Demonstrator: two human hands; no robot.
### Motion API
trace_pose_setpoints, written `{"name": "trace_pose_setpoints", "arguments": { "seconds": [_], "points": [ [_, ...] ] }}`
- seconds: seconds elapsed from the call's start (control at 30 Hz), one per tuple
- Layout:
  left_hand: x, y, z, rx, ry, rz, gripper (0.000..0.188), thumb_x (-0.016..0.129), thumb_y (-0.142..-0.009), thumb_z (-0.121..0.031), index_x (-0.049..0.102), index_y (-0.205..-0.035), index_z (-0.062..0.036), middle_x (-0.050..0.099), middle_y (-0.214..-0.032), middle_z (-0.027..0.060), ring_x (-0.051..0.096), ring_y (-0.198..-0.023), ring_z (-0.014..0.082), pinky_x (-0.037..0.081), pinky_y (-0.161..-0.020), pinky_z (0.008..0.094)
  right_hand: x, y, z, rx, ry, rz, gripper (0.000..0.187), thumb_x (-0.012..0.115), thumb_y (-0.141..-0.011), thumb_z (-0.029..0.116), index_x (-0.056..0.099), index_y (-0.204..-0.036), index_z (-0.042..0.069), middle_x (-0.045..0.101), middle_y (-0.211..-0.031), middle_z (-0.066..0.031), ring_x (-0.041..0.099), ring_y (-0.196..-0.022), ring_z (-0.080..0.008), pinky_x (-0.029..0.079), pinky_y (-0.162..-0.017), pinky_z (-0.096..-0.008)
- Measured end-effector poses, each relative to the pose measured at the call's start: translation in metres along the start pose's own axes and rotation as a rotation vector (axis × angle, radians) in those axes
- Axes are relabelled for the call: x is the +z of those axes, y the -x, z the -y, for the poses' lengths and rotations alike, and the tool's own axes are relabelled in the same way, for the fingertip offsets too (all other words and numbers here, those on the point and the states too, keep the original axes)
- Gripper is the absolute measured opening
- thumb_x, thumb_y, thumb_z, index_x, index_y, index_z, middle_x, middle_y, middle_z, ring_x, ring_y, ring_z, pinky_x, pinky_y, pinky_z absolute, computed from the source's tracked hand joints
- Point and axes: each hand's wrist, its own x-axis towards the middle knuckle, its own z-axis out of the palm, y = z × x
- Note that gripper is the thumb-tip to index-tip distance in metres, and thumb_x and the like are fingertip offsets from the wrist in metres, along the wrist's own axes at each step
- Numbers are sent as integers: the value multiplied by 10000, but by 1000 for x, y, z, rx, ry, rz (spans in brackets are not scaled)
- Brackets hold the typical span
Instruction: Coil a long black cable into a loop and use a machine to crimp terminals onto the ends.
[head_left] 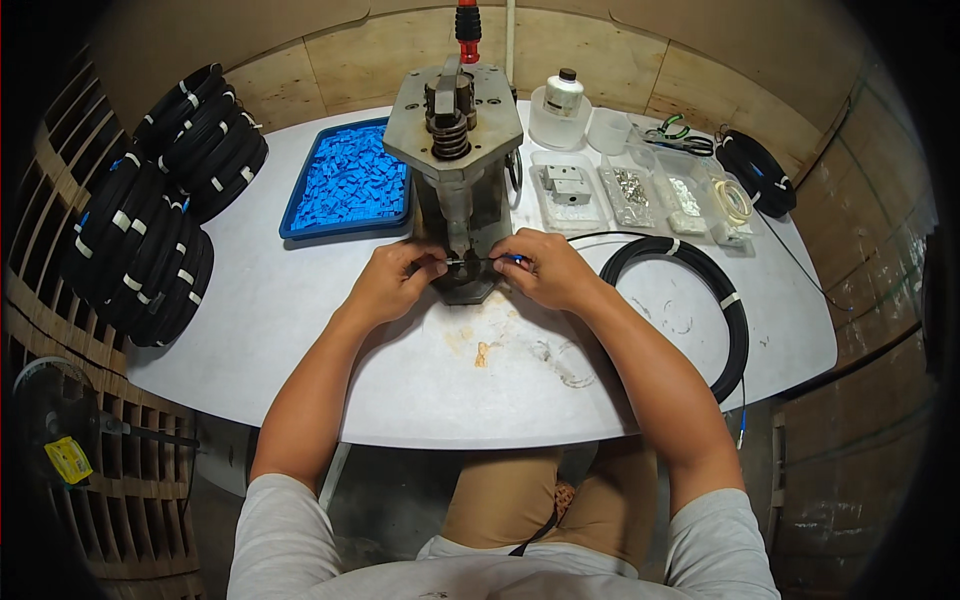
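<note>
Grey metal press with angular top plate (452, 195) looks worn, dull, brown-stained. Black round cable coil (734, 330) looks plastic-sheathed, smooth, slightly glossy. Blue rectangular tray (340, 231): smooth plastic. White curved-edge bench (280, 300): smooth, smudged. Pale brown wall panels (580, 75): grained wood.

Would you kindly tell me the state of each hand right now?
Left hand: closed, pinching a small piece, too tiny to identify.
Right hand: closed, holding black cable.
</note>
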Motion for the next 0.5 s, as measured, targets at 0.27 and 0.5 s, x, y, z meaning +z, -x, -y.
{"name": "trace_pose_setpoints", "arguments": {
  "seconds": [0.27,0.5],
  "points": [
    [-3,-1,-2,-17,-36,43,176,715,-935,-124,742,-1071,-16,746,-960,175,719,-848,287,560,-784,365,2,-3,2,4,19,-4,172,740,-921,167,733,-1081,105,699,-972,-143,697,-872,-345,561,-782,-413],
    [-1,-2,-1,-28,-10,27,187,718,-938,-119,742,-1087,-7,756,-983,170,720,-853,274,561,-798,358,-1,0,5,-5,58,-5,162,723,-925,146,715,-1080,100,703,-994,-146,694,-878,-360,557,-783,-434]
  ]
}}
